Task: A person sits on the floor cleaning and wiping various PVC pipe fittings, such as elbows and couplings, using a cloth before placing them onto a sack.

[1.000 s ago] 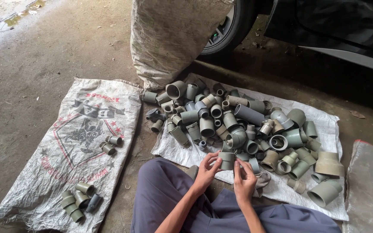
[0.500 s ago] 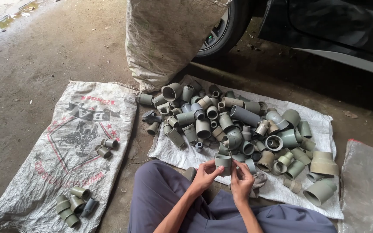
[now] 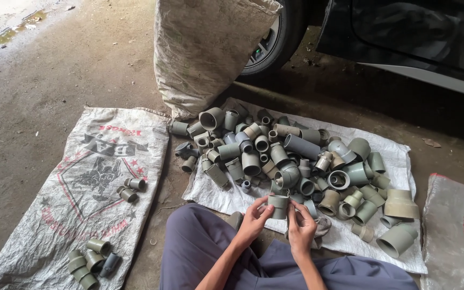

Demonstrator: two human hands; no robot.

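Note:
A short grey-green pipe fitting (image 3: 279, 205) is held upright between both hands just in front of my knees. My left hand (image 3: 253, 219) grips its left side with thumb and fingers. My right hand (image 3: 300, 226) pinches its right side. Just beyond lies a heap of grey and olive pipe fittings (image 3: 285, 156) on a white woven sack (image 3: 226, 196). My legs in blue-grey trousers (image 3: 200, 252) fill the bottom of the view.
A printed sack (image 3: 81, 182) lies flat at the left, carrying two small fittings (image 3: 128, 189) and a cluster of several more (image 3: 89, 260). A full upright sack (image 3: 205, 48) stands behind the heap, beside a car wheel (image 3: 275, 37). Another sack (image 3: 457, 231) lies at the right edge.
Both hands have turned the fitting slightly between the fingers while staying in place. The camera has tilted a little, shifting the scene down and left.

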